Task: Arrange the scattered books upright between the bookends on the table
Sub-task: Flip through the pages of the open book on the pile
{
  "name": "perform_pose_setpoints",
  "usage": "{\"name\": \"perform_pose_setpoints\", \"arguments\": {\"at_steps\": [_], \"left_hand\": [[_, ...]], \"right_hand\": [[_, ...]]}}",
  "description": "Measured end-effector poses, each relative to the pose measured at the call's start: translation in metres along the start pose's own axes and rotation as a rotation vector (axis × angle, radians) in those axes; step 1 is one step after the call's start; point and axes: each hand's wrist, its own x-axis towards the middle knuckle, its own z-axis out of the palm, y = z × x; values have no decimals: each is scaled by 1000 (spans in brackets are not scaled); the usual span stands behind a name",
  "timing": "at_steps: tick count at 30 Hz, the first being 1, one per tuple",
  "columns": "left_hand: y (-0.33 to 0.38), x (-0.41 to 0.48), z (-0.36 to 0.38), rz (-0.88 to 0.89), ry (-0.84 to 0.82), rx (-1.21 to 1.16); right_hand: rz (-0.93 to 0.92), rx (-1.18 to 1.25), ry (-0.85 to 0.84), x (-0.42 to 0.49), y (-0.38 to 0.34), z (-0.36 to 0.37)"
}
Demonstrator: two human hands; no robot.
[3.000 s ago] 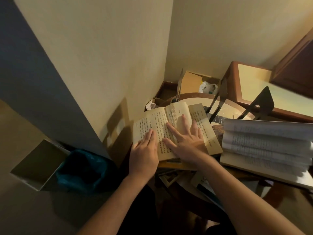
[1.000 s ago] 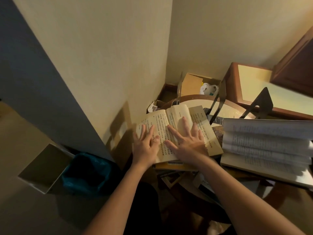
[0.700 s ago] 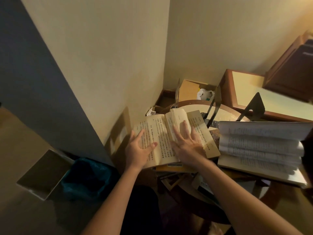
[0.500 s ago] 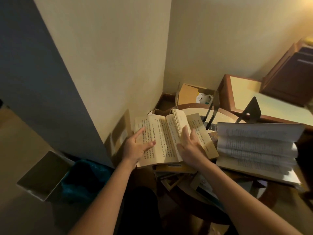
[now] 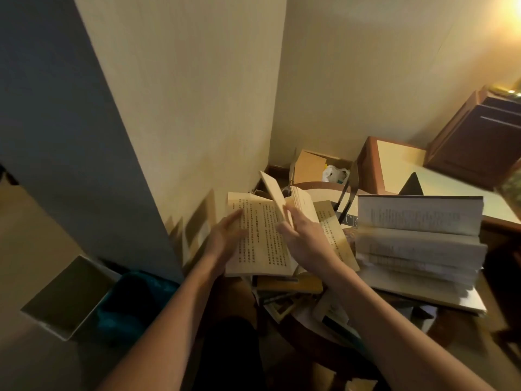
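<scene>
Text in vertical columns fills the pages of an open paperback [image 5: 260, 241] that lies at center frame on a heap of other books [image 5: 287, 286], on the near part of a round wooden table [image 5: 318, 184]. At the paperback's left edge the left hand [image 5: 224, 239] lies with fingers stretched and relaxed along the left page, gripping nothing. To its right, the right hand [image 5: 303, 237] has its fingertips closed on a single leaf [image 5: 273, 197] of the paperback, which stands tilted up toward the wall corner; motion blur softens both hands. Right of center a stack of thick open books [image 5: 420, 238] lies flat, pages fanned. Behind that stack a black metal bookend [image 5: 411, 185] stands upright, and a second, thinner bookend [image 5: 344, 201] shows just left of it; no book stands between them. Farther back in the corner sit a cardboard box [image 5: 310, 167] and a white plastic bag [image 5: 335, 174]. A low pale-topped table [image 5: 394, 162] and a dark wooden cabinet [image 5: 479, 142] fill the upper right. At lower left sits a bin with a teal liner [image 5: 132, 303].
</scene>
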Motion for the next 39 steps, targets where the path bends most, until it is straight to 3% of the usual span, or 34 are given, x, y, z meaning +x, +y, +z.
{"name": "perform_pose_setpoints", "arguments": {"at_steps": [4,7,10,13,18,22,26,32,39], "left_hand": [[20,-1,0,-77,54,-39],[20,0,2,-34,-22,-8],[17,-5,5,1,20,104],[5,-3,7,14,32,252],[-9,-2,14,-24,59,170],[-14,2,12,-77,16,126],[-17,9,11,-75,13,246],[-15,16,21,-41,68,335],[-10,21,24,54,115,444]], "right_hand": [[-21,-126,-104,-2,-10,19],[-40,-249,-226,0,0,32],[-109,-352,-326,-2,4,31],[-292,-362,-192,-5,3,17],[-411,-449,174,1,12,-4],[-220,-438,265,13,24,-25],[126,-337,80,25,57,-35],[78,-333,-144,23,58,-9],[97,-376,-78,29,44,24]]}}
